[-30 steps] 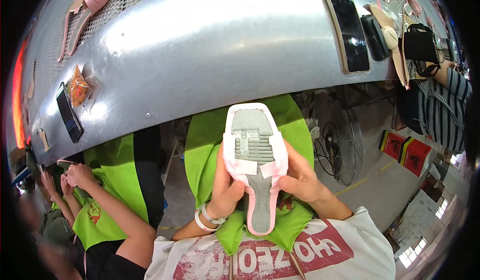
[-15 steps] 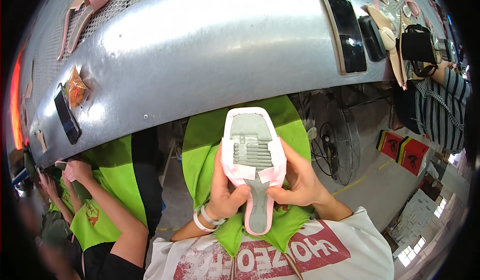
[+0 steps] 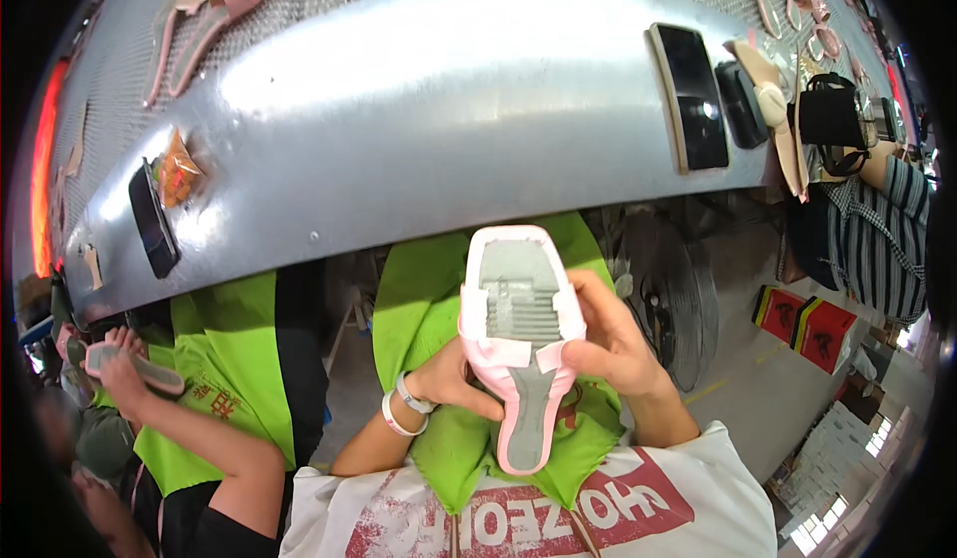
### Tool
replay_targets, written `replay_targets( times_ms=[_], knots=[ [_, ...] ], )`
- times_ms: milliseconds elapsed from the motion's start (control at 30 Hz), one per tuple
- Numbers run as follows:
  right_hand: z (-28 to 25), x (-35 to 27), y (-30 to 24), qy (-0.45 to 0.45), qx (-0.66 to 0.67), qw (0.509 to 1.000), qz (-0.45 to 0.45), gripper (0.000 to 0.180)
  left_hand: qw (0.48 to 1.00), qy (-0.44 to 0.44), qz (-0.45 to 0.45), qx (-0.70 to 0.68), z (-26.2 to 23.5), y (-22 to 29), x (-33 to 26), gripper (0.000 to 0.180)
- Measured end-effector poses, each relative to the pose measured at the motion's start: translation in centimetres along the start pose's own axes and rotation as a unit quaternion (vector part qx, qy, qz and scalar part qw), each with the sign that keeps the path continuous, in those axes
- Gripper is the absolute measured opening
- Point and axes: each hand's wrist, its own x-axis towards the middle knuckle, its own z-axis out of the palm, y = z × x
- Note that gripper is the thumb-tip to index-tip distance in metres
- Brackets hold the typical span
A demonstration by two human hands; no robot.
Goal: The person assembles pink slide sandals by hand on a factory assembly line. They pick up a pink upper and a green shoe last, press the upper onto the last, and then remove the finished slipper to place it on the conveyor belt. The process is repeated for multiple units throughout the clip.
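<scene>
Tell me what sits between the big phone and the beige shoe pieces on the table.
A black, rounded object, perhaps a case, lies between the big phone and the beige shoe pieces, as the head view shows.

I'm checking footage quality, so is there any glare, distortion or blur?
Head view: white glare washes out part of the metal tabletop; its near edge bows with fisheye distortion; corners fall black; far lower left looks blurred; the pink shoe looks fairly sharp.

Pale capitals (image 3: pixel 616 511), upside down from here, on dark-red panel (image 3: pixel 678 508) of wearer's white shirt (image 3: pixel 733 503); small reddish characters (image 3: pixel 221 405) on neighbour's green apron (image 3: pixel 234 344); dark emblem (image 3: pixel 821 340) on red-yellow boxes (image 3: pixel 842 327).
</scene>
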Motion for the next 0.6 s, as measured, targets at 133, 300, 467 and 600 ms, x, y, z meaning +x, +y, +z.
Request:
replay_targets(
  times_ms=[133, 300, 467, 600],
  knots=[
    [0.6, 0.7, -1.8, 0.02, -0.079, 0.993, -0.079, 0.096, 0.991, 0.061, 0.036, 0.11, 1.7, 4.1, 1.7, 0.079],
    [2.8, 2.2, -0.8, 0.192, -0.04, 0.965, -0.176, 0.099, 0.778, 0.228, 0.152, 0.565, 6.1, 8.4, 3.7, 0.064],
    [1.1, 4.6, -6.7, 0.226, 0.034, 0.927, -0.298, 0.07, 0.721, 0.215, 0.069, 0.655, 8.3, 8.9, 0.9, 0.066],
    [-4.1, 8.5, -21.6, 0.338, 0.075, 0.812, -0.469, 0.061, 0.698, 0.205, 0.033, 0.686, 8.3, 8.3, -1.3, 0.061]
  ],
)
